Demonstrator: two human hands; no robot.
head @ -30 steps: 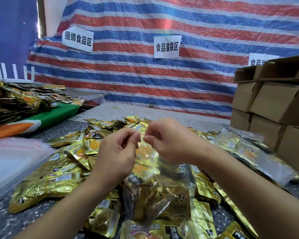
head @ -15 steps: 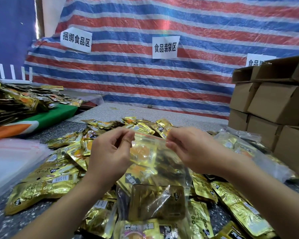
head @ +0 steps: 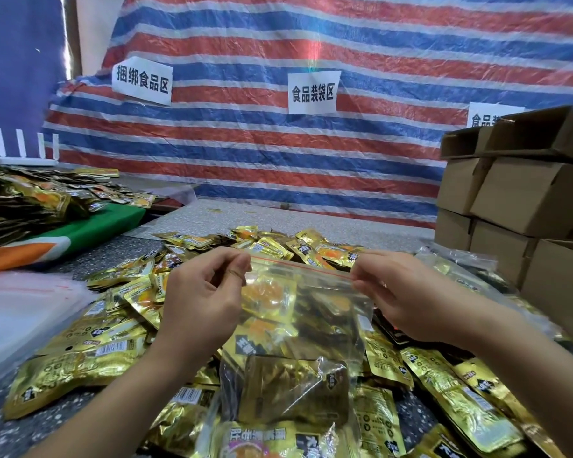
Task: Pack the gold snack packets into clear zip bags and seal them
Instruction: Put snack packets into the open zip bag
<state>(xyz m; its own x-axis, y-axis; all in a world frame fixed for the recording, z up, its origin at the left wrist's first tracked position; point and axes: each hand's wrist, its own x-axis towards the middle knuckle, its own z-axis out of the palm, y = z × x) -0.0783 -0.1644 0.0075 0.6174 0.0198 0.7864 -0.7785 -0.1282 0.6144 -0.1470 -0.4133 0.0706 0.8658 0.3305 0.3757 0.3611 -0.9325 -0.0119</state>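
I hold a clear zip bag [head: 315,312] upright in front of me, filled with gold snack packets [head: 295,395]. Its red zip line runs between my hands. My left hand [head: 202,299] pinches the top left corner of the bag. My right hand [head: 397,292] pinches the top right corner. A heap of loose gold snack packets [head: 113,345] covers the speckled table [head: 0,434] under and around the bag.
A stack of empty clear bags [head: 20,312] lies at the left. Filled clear bags [head: 470,276] lie at the right, beside stacked cardboard boxes [head: 523,200]. More packets [head: 30,200] pile on a green cloth at far left. A striped tarp [head: 311,153] hangs behind.
My hands, close together at the bag's top middle a second ago, have slid apart along the zip line to the two corners.
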